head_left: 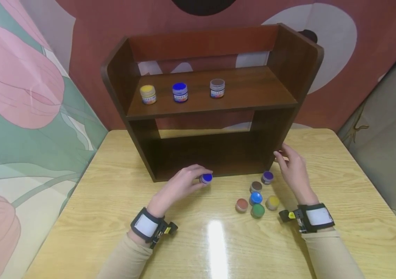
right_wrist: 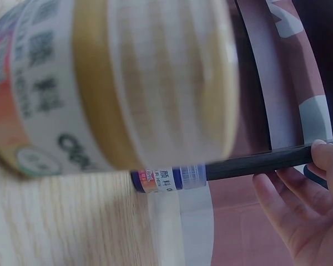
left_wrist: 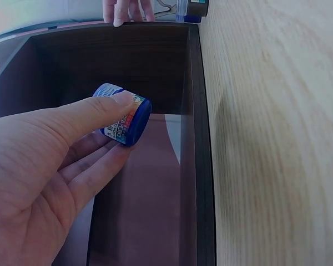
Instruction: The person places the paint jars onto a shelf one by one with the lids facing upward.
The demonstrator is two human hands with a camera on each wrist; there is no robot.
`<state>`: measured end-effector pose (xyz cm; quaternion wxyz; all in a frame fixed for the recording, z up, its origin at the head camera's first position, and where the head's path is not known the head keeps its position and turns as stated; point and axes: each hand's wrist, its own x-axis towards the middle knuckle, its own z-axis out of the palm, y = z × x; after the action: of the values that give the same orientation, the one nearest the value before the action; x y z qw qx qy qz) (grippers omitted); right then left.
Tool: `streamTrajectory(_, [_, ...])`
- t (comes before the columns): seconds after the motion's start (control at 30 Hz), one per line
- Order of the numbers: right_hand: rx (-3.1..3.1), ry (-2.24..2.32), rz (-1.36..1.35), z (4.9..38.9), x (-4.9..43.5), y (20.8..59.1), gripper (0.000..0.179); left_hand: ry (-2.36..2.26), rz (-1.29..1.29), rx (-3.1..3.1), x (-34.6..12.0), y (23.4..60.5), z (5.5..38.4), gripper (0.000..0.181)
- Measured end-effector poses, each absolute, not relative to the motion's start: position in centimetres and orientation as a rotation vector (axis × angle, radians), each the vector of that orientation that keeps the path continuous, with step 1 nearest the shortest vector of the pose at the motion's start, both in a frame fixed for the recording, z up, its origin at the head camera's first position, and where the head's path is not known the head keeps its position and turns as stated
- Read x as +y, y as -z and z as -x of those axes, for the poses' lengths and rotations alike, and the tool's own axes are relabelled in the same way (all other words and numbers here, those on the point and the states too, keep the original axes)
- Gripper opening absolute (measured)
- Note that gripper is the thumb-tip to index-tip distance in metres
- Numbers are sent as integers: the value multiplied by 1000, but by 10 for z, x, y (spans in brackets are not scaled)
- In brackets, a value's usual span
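Observation:
My left hand [head_left: 185, 181] pinches a small blue paint jar [head_left: 206, 178] between thumb and fingers, in front of the shelf's lower opening. In the left wrist view the jar [left_wrist: 125, 113] lies tilted, its printed label partly under the thumb. My right hand [head_left: 293, 170] is at the right side panel of the dark brown wooden shelf [head_left: 211, 112]. In the right wrist view its thumb and fingers [right_wrist: 277, 202] grip the panel's front edge from both sides. On the upper board stand a yellow jar [head_left: 148, 95], a blue jar [head_left: 180, 93] and a brown jar [head_left: 217, 88].
Left of my right hand, several paint jars stand on the wooden table [head_left: 114, 217]: purple [head_left: 267, 177], dark brown [head_left: 256, 187], light blue [head_left: 255, 198], yellow [head_left: 272, 202], green [head_left: 258, 210] and reddish brown [head_left: 241, 205]. A patterned wall covering [head_left: 89, 50] hangs behind the shelf.

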<state>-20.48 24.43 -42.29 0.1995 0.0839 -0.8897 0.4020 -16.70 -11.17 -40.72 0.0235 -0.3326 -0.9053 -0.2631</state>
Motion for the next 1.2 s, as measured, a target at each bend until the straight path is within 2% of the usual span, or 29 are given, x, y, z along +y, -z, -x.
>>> streamTrajectory(0.67, [-2494, -1129, -247, 203, 245, 426, 38, 806, 989, -2712, -109, 412, 166, 44])
streamTrajectory(1.2, [-2504, -1154, -225, 206, 247, 423, 39, 1024, 868, -2498, -102, 390, 165, 44])
